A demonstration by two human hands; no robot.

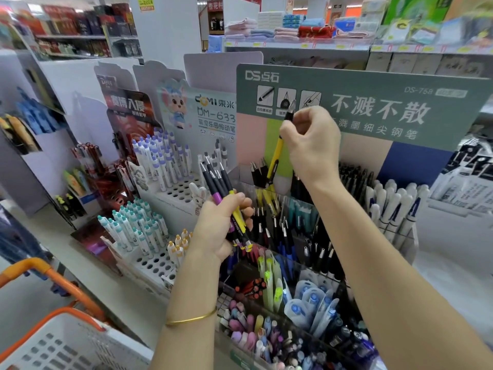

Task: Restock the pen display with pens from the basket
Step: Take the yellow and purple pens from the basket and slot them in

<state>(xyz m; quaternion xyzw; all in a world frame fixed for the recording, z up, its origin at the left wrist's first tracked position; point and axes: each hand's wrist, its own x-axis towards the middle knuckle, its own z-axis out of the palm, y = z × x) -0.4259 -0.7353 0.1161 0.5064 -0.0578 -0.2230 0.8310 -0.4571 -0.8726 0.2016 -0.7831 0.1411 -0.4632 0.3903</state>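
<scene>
My left hand (222,225) grips a bundle of pens (226,198) with black tops and purple or yellow barrels, held upright in front of the display. My right hand (309,141) is raised higher and pinches the black top of a single yellow pen (276,158). That pen hangs tip-down over the back row of the clear tiered pen display (298,214), just above black and yellow pens standing there. The white basket (61,343) with orange handles sits at the lower left; its inside is mostly out of view.
A green DS header board (373,102) stands behind the display. White peg-hole pen stands (165,188) with blue, teal and yellow capped pens fill the left. White markers (392,206) stand at the right. Shelves of towels run behind.
</scene>
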